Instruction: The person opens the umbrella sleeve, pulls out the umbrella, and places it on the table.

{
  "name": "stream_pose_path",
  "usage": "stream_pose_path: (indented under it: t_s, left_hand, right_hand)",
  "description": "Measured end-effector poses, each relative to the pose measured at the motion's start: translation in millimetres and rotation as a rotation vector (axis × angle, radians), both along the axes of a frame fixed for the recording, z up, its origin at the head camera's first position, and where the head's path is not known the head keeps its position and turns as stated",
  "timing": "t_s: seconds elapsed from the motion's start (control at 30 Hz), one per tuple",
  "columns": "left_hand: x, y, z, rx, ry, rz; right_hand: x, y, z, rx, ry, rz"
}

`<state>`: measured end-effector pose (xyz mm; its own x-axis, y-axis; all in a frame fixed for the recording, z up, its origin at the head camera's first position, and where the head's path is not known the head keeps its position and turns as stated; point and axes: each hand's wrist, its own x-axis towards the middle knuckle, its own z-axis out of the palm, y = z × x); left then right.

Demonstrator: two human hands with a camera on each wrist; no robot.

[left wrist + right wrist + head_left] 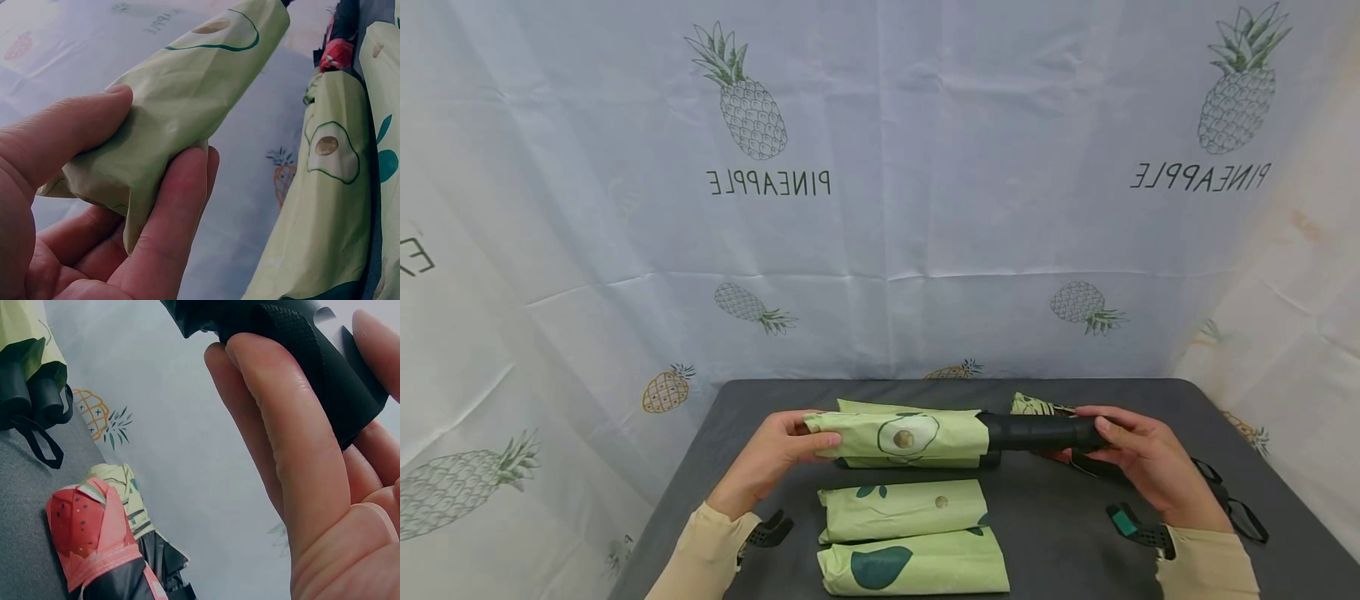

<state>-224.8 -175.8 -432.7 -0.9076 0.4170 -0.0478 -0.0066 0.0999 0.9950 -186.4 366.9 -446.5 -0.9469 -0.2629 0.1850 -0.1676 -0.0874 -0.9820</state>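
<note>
Curtain behind umbrella, table beneath

Just behind the grip of the bare left hand, a plain pale-tan sleeve ends at the wrist beside a dark band dotted with small holes. Behind the grip of the bare right hand come a matching tan sleeve and a second black band, bearing a flat green rectangle near its inner end.
</note>
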Motion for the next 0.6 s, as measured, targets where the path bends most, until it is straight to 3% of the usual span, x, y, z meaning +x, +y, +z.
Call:
stream_pose_path:
  t_s: [0.27,0.6]
  left_hand:
    - [0.0,-0.1,0.3,-0.003,-0.012,0.006]
    - [-2.1,2.6,-5.3,-0.044,-0.015,0.010]
  right_hand:
    - [1.4,5.6,-1.2,-0.020,0.004,0.017]
    - [7.2,17.6,-6.9,0.024,-0.091,-0.050]
